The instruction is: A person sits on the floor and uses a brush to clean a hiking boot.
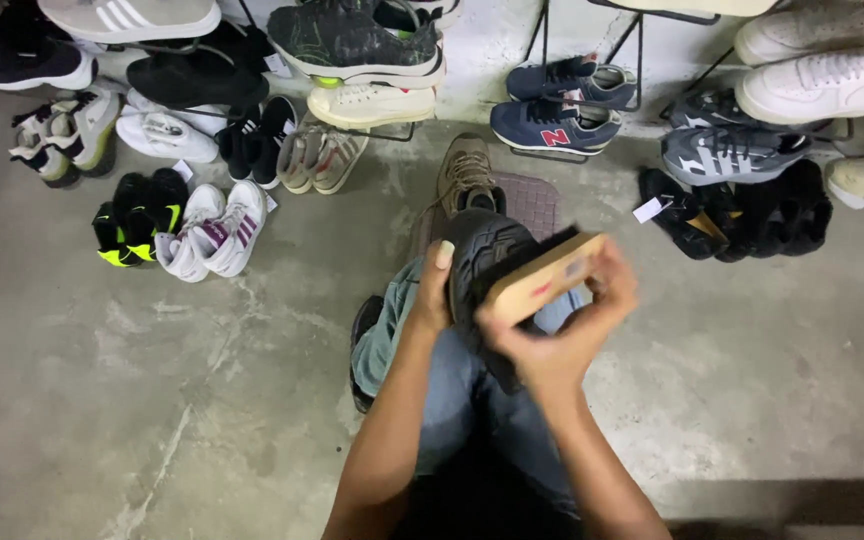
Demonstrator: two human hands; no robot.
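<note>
Black-soled shoe (pixel 482 262), tan wooden brush (pixel 544 280), blue jeans (pixel 472 400), grey mottled concrete floor (pixel 152 380), navy sneakers (pixel 552 125) with red emblem.

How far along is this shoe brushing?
In hand: the left hand holds a dark shoe sole-up over the lap while the right hand works a wooden-backed brush across it. Its likely partner, a tan shoe, waits on the floor. Which of the surrounding pairs are already done cannot be told.

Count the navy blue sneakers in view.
2: a pair on the wire stand at top centre, one navy sneaker in front, the other behind it. More may be hidden off-frame.
</note>
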